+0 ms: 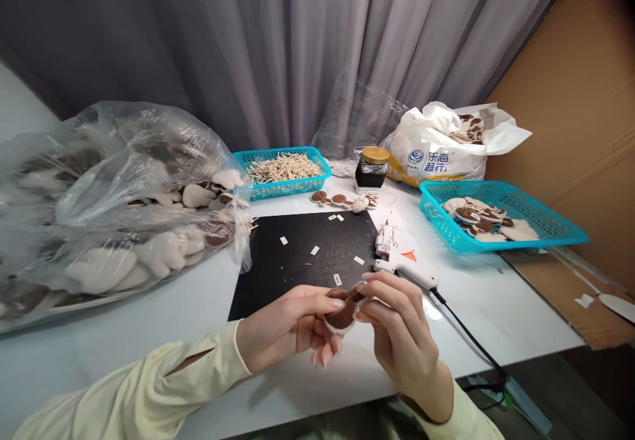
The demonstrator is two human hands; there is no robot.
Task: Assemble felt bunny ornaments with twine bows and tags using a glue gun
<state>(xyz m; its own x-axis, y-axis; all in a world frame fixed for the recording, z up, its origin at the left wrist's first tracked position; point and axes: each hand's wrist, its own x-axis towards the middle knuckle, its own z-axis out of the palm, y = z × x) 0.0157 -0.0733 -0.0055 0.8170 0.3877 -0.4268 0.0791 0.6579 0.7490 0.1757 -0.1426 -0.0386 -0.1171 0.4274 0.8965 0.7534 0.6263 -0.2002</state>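
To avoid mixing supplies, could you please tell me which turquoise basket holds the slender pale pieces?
The left basket, behind the black mat, holds the slender pale pieces; the right basket holds plumper brown-and-white pieces.

The brown-and-white stuffed piece (342, 316) at lower centre of the frame appears to be soft plush cloth, matt, with a short nap. The white tabletop (520, 308) is smooth and glossy, showing reflections; the black rectangular mat (297, 274) at centre is matt, its surface speckled with debris. Both turquoise perforated baskets (278, 192) (536, 203) are plastic with a slight sheen. The large transparent bag (143, 175) at left is thin, glossy, crinkled plastic; the white printed bag (434, 152) at upper right is creased plastic film. The white glue gun (404, 266) has a smooth plastic body. The grey pleated curtain (317, 49) across the top is cloth. The gold round lid (376, 155) looks metallic and shiny. The pale yellow sleeve (163, 380) at lower left is smooth cloth.
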